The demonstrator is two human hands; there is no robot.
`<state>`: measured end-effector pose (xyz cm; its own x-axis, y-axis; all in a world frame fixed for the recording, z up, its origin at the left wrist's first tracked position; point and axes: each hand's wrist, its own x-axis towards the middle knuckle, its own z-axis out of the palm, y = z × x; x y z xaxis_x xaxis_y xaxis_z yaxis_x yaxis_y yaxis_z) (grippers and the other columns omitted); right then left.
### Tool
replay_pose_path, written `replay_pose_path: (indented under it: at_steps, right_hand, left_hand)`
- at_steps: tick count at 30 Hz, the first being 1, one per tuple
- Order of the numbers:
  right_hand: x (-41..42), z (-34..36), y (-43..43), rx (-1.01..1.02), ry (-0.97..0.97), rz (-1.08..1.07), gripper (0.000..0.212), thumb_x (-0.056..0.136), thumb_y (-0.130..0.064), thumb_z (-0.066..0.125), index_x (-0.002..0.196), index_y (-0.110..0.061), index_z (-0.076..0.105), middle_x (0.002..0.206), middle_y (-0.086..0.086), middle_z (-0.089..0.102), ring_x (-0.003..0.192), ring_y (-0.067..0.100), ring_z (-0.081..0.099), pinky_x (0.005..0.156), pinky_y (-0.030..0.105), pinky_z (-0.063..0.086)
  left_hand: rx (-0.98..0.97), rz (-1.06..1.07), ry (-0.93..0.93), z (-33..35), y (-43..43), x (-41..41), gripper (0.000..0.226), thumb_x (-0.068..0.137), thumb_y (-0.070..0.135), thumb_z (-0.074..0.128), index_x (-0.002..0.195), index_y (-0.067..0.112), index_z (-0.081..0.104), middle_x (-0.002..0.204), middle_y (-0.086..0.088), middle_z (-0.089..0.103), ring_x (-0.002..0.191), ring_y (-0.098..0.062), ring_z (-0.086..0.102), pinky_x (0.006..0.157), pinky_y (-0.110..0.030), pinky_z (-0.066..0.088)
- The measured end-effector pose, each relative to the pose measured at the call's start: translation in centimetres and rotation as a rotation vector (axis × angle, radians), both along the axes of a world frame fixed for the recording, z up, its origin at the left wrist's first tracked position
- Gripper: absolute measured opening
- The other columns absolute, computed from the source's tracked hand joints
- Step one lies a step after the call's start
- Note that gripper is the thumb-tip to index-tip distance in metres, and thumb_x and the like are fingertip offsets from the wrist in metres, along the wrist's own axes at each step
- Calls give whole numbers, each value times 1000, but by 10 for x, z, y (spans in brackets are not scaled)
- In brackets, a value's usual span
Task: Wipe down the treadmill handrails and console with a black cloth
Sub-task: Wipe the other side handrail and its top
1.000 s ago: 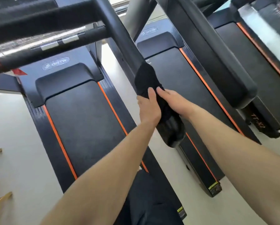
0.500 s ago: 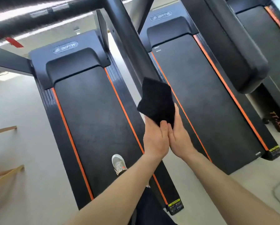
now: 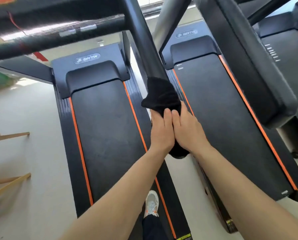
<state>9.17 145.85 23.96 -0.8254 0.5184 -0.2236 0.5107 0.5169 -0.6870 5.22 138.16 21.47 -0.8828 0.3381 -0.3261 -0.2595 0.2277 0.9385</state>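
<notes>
A black cloth (image 3: pixel 162 96) is wrapped over the lower end of the treadmill's right handrail (image 3: pixel 144 47), a thick black bar running from the top centre down to my hands. My left hand (image 3: pixel 162 132) and my right hand (image 3: pixel 188 129) press side by side on the cloth, thumbs touching, both gripping it around the rail. The rail's rounded end (image 3: pixel 178 154) shows just below my wrists. A black crossbar (image 3: pixel 58 37) spans the top left. The console is out of view.
Below lies the treadmill belt (image 3: pixel 106 135) with orange side stripes, my shoe (image 3: pixel 151 204) on its right edge. A second treadmill (image 3: pixel 222 118) stands right, its padded handrail (image 3: pixel 248 66) close by. Wooden bars (image 3: pixel 8 135) stick in at left.
The cloth was on the rail one second ago, came off it half a second ago, and now sits around the rail's lower end again with both hands clamped on it.
</notes>
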Motion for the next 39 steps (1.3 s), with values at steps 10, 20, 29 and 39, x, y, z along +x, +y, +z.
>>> replay_pose_path:
  at_steps: [10,20,29,39]
  right_hand:
    - [-158,26,24,82,-26,-102,35,104,-35,34,123,-13,53,108,19,67,101,43,60,85,48,47]
    - [-351,109,9,-63,394,-270,26,103,-26,45,91,-13,63,85,3,69,83,25,62,78,47,50]
    - [-506,115,42,249,214,80,41,105,-24,37,144,-19,48,137,2,57,121,25,52,96,36,40]
    - [-622,43,94,725,-147,550,69,103,-36,26,160,-10,-2,168,7,-8,155,22,-6,123,46,-4]
  left_hand:
    - [-459,-158,-61,42,26,-153,46,104,50,28,126,17,51,101,-3,56,103,-29,58,81,-38,41]
    - [-139,37,464,160,-10,-350,44,90,15,58,131,30,61,116,12,70,103,-6,60,88,-22,44]
    - [-573,-213,598,143,4,-506,74,93,9,53,159,18,19,161,-7,30,145,-25,31,114,-44,33]
    - [-1281,-696,841,100,47,-618,63,105,26,22,158,2,-1,168,-15,6,155,-27,6,124,-49,-1]
